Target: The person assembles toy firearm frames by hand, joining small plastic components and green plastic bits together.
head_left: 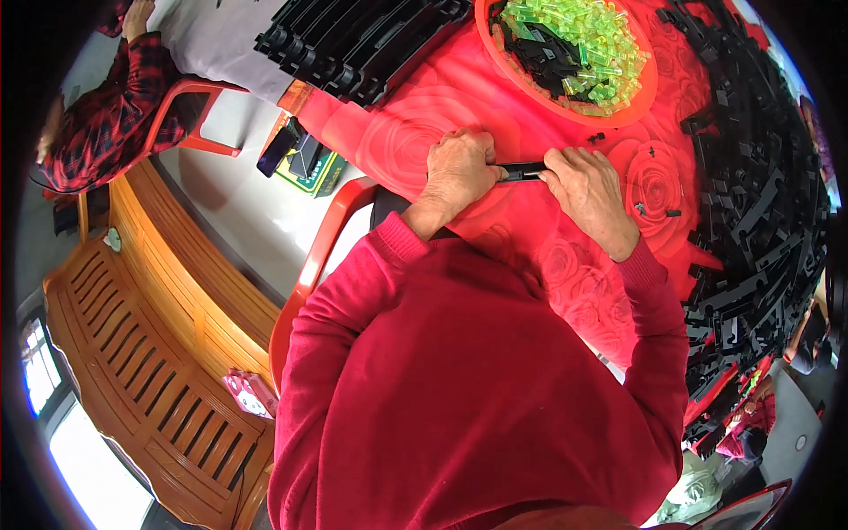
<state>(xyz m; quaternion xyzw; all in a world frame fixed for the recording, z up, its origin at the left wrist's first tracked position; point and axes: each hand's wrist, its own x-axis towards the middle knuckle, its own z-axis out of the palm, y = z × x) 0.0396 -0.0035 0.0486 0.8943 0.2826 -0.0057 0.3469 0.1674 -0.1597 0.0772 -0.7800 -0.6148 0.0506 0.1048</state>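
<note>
My left hand (pixel 461 168) and my right hand (pixel 587 190) hold a slim black plastic part (pixel 523 171) between them, one at each end. The fingers of both hands are closed on it, and its ends are hidden in them. It is held over a red tablecloth (pixel 406 132) with a rose pattern. Beyond my hands stands a round orange-red basin (pixel 652 84) with many small yellow-green clear plastic pieces (pixel 609 53) and some black parts (pixel 543 53) in it.
A big heap of black plastic parts (pixel 751 194) covers the table's right side. Black parts lie in rows (pixel 353 44) at the far left. A few tiny black bits (pixel 652 210) lie right of my right hand. A person in a plaid shirt (pixel 115 124) sits far left, near a wooden bench (pixel 150 344).
</note>
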